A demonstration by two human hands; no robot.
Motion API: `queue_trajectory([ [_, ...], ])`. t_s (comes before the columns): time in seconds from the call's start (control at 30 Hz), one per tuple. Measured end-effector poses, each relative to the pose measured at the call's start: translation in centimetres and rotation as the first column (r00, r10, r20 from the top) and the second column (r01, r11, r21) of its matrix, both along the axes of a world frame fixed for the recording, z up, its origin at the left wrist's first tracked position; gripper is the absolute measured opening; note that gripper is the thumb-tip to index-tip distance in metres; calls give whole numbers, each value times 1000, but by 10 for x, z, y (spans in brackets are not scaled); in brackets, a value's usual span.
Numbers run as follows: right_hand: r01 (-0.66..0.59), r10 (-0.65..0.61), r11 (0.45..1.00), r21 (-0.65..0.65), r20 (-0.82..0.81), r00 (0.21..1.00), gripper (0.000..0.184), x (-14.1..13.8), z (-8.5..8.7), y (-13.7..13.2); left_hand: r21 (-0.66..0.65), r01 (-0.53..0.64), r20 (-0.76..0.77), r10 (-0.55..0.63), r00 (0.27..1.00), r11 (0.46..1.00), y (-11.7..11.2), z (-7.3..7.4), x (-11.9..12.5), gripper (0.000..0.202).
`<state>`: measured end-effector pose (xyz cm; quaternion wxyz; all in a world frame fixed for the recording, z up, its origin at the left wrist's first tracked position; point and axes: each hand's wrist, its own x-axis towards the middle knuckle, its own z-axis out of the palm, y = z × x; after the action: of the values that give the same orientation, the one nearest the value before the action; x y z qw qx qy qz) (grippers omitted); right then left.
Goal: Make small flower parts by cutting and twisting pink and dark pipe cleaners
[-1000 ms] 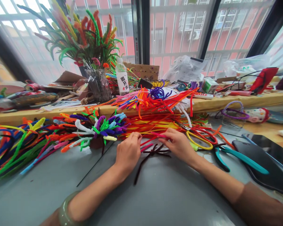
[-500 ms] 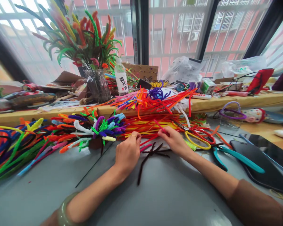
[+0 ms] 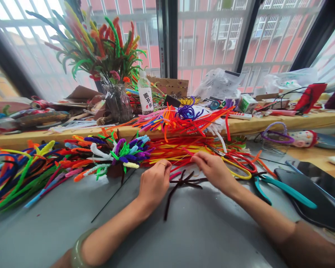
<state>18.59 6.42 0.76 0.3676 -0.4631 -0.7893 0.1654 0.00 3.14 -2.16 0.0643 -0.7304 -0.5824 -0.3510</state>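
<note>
My left hand is closed in a pinch on the near end of a thin, pale wire. The wire runs up and right towards my right hand, which is also closed. A short pink pipe cleaner pokes out of the right fingertips; its rest is hidden by the fingers. Below and between both hands, several dark brown pipe cleaners joined at one middle lie on the grey table, one long leg pointing towards me.
Red and yellow pipe cleaners lie behind my hands. Bundles of coloured pipe cleaners are on the left. Scissors, teal-handled pliers and a dark phone lie right. A cluttered wooden ledge crosses the back, holding a bottle.
The view has shifted slightly. My right hand sits a little farther right, and less of the pink pipe cleaner shows. The wire between my hands is easier to see.
</note>
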Motion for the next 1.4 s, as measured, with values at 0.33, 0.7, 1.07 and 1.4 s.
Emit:
queue_trajectory([
  [0.33,-293,165,859,-419,-315,935,20,-35,-11,-27,97,171,133,-183,974,981,-6,3,6,13],
  [0.7,-439,107,753,-490,-567,816,22,-36,-12,-21,155,162,102,-179,979,975,-9,4,6,15],
  [1.07,-487,138,731,-477,-595,792,31,-35,-9,-23,210,189,76,-208,975,959,-6,2,3,20],
  [1.4,-506,185,743,-438,-593,784,38,-34,-11,-24,313,233,-188,-180,966,921,-5,-2,-4,30],
])
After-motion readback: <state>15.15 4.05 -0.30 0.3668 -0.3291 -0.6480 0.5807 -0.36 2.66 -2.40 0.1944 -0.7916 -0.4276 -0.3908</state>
